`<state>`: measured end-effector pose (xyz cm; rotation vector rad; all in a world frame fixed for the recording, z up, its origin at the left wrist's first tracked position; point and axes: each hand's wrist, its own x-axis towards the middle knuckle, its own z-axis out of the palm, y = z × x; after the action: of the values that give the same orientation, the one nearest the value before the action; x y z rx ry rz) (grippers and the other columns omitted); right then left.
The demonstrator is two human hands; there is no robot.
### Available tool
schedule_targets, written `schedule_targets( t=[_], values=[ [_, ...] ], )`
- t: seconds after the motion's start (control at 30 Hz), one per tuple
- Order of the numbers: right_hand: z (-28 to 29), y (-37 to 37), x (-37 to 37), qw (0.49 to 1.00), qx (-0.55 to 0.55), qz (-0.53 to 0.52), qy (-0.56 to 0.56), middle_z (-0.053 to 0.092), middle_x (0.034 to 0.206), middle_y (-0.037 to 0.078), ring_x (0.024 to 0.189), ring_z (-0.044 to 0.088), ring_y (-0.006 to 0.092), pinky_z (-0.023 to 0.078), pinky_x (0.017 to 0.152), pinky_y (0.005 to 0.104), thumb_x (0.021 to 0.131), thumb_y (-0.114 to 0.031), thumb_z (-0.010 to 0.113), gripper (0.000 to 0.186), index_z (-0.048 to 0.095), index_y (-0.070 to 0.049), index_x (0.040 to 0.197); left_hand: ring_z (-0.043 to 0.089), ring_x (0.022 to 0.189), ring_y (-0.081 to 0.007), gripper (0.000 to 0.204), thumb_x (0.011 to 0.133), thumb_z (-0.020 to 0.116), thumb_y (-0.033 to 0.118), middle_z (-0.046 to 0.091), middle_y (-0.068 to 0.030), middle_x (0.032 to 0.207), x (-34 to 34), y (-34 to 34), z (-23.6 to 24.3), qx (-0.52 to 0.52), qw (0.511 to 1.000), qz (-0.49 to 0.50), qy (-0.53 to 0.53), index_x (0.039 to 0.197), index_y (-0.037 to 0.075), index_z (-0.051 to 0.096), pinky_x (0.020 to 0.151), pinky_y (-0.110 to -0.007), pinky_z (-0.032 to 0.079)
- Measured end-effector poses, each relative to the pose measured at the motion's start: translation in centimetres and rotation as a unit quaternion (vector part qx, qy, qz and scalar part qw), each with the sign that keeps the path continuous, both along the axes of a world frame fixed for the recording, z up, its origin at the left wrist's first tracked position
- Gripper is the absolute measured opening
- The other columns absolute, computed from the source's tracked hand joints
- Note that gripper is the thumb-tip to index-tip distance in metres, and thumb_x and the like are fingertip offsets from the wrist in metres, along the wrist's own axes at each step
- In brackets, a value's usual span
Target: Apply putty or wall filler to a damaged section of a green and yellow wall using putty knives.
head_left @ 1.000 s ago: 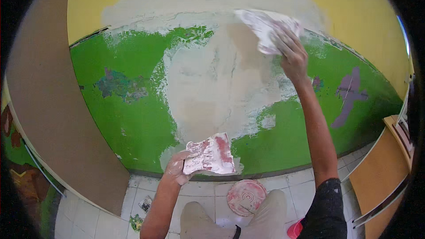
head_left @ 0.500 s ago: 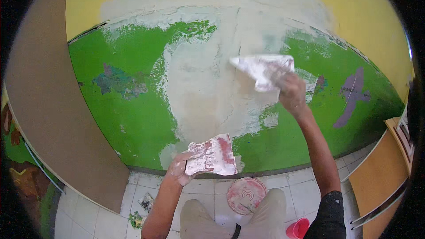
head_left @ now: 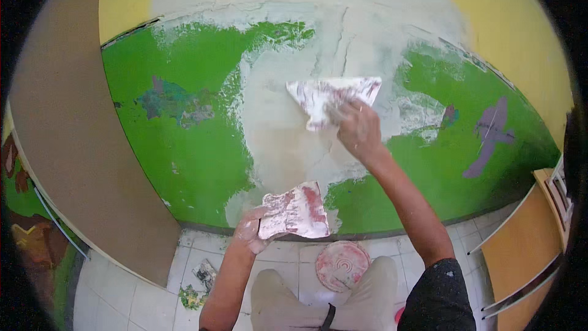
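My right hand (head_left: 360, 132) grips a wide, putty-smeared scraper (head_left: 324, 93), its long straight edge uppermost against the pale patch of the wall (head_left: 272, 119). The fingers are closed round its narrower end. Lower down, my left hand (head_left: 250, 230) holds a squarish board (head_left: 294, 211) by its left side. White filler streaks cover this board, with reddish patches showing through. Around the whitish filler, green paint (head_left: 184, 175) covers the lower wall and yellow paint the upper part. Thin cracks run down the filled area.
A round reddish lid (head_left: 343, 266) smeared with white lies on the tiled floor between my legs. To the left stands a brown panel (head_left: 67, 110), with crumpled scraps (head_left: 195, 295) near its foot. Wooden furniture (head_left: 520, 248) is at the right. A red object (head_left: 399, 314) peeks out beside my right sleeve.
My right hand has moved the scraper leftward across the filled patch, and its edge has turned more level. The left hand with the board stays nearly in place. The view has shifted slightly.
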<state>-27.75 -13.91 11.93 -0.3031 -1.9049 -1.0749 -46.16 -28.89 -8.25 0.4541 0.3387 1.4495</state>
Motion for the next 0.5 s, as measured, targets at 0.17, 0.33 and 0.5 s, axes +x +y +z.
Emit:
schedule_targets(
  t=[0.17,0.33,0.5],
  values=[
    [-2.4,-0.9,1.5,0.992,-0.115,-0.047,-0.018,0.069,0.091,0.008,0.078,0.066,0.0267,0.054,0.061,0.0361,0.064,0.007,0.052,0.046,0.071,-0.018,0.098,0.065,0.095,-0.0316,0.041,0.082,0.056,0.016,0.061,-0.0200,0.112,-0.4,-1.1,-0.3,0.028,0.999,-0.031,-0.016,0.118,-0.005,0.052,0.081,-0.047,0.056],
    [8.8,-2.6,1.2,0.983,-0.067,-0.101,0.135,0.069,0.088,0.010,0.070,0.066,0.0253,0.053,0.057,0.0361,0.072,0.003,0.049,0.045,0.071,-0.022,0.102,0.063,0.098,-0.0326,0.042,0.081,0.056,0.014,0.060,-0.0206,0.114,0.4,-1.6,-0.1,0.000,1.000,0.000,-0.001,0.118,-0.006,0.052,0.083,-0.048,0.054],
    [7.0,1.0,-1.3,0.995,-0.063,-0.075,0.029,0.067,0.101,0.012,0.085,0.066,0.0270,0.054,0.072,0.0394,0.070,-0.002,0.055,0.039,0.069,-0.018,0.103,0.063,0.097,-0.0317,0.043,0.081,0.056,0.014,0.060,-0.0200,0.116,0.3,-1.7,-0.7,0.009,1.000,-0.009,-0.013,0.118,-0.006,0.052,0.083,-0.046,0.054]
  ],
)
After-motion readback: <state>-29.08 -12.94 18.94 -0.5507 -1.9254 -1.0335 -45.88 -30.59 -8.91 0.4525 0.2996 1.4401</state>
